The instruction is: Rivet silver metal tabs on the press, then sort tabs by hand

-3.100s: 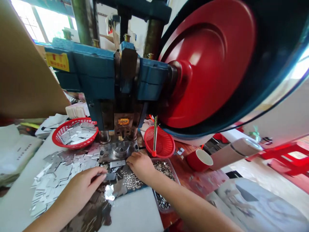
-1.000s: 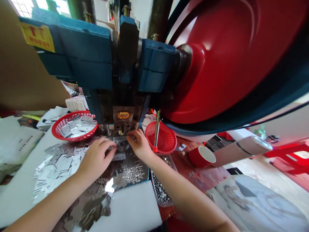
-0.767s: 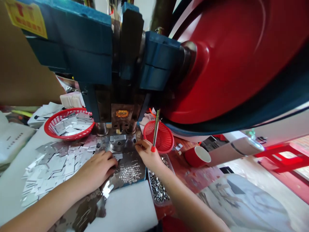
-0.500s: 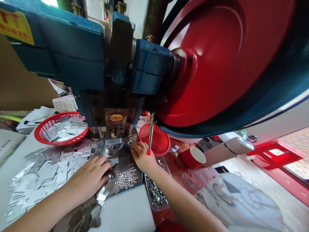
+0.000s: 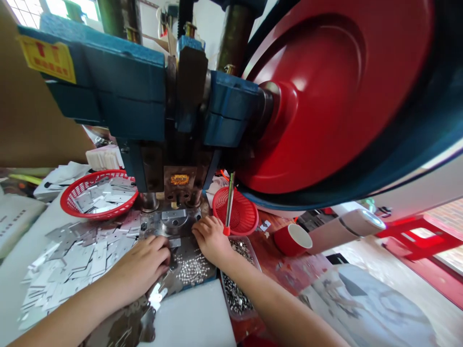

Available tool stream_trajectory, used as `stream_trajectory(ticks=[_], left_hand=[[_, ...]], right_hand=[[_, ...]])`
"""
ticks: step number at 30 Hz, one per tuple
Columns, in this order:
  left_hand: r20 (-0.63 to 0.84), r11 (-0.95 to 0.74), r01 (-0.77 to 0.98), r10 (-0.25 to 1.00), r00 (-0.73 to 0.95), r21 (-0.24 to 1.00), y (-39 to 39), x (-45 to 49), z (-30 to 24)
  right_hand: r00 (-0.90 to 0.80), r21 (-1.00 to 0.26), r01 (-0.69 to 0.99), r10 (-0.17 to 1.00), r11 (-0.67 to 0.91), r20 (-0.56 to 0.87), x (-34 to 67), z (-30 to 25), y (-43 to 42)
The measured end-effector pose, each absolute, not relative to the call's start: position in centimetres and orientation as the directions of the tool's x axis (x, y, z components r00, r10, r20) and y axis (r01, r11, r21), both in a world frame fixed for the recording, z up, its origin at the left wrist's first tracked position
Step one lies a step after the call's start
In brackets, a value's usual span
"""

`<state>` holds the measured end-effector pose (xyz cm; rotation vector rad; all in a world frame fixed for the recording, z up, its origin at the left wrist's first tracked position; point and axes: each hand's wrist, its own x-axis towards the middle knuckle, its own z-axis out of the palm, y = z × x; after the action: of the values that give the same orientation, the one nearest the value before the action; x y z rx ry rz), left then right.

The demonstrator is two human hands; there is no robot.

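Note:
A blue punch press (image 5: 144,101) with a big red flywheel (image 5: 325,91) stands over a steel die block (image 5: 170,222) that carries a small metal plate (image 5: 173,214). My left hand (image 5: 142,264) lies in front of the die, fingers curled, its fingertips on a small plate at the die's near edge. My right hand (image 5: 209,238) rests just right of the die with fingers bent; what they hold, if anything, is hidden. Small shiny rivets (image 5: 191,272) lie scattered between my hands.
A red basket of flat metal plates (image 5: 97,195) sits at the left, with loose plates (image 5: 72,255) spread before it. A second red basket (image 5: 237,214), a red-tipped rod (image 5: 228,205), a tray of rivets (image 5: 237,289) and a red cup (image 5: 292,238) stand at the right.
Both hands were at the die a second ago and have drawn back toward me. A plate now lies on the die. The camera has shifted a little.

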<state>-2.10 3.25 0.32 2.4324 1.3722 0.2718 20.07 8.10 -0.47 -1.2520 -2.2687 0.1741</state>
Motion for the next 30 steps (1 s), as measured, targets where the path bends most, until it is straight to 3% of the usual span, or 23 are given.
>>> stream_trajectory(ticks=[5, 9, 12, 17, 23, 30], left_hand=[[0.063, -0.475, 0.792, 0.869, 0.490, 0.383, 3.4, -2.3, 0.8], [0.091, -0.495, 0.793, 0.862, 0.498, 0.355, 3.3, -3.4, 0.6], [0.096, -0.502, 0.790, 0.859, 0.503, 0.352, 3.2, -3.8, 0.1], [0.104, -0.490, 0.804, 0.868, 0.485, 0.336, 2.9, -3.4, 0.1], [0.108, -0.423, 0.839, 0.905, 0.412, 0.343, 2.7, -4.5, 0.8], [0.046, -0.407, 0.827, 0.905, 0.424, 0.388, 2.6, -4.7, 1.0]], right_hand=[[-0.207, -0.623, 0.650, 0.890, 0.436, 0.407, 20.4, -0.1, 9.5], [-0.197, -0.680, 0.582, 0.888, 0.447, 0.416, 19.8, 0.8, 9.8], [-0.229, -0.611, 0.630, 0.867, 0.479, 0.443, 18.2, 1.7, 10.2], [-0.330, -0.389, 0.775, 0.844, 0.498, 0.424, 15.3, 2.5, 11.2], [-0.532, -0.174, 0.753, 0.743, 0.634, 0.406, 15.9, 3.0, 10.1], [-0.546, -0.159, 0.757, 0.748, 0.634, 0.378, 16.2, 3.8, 9.4]])
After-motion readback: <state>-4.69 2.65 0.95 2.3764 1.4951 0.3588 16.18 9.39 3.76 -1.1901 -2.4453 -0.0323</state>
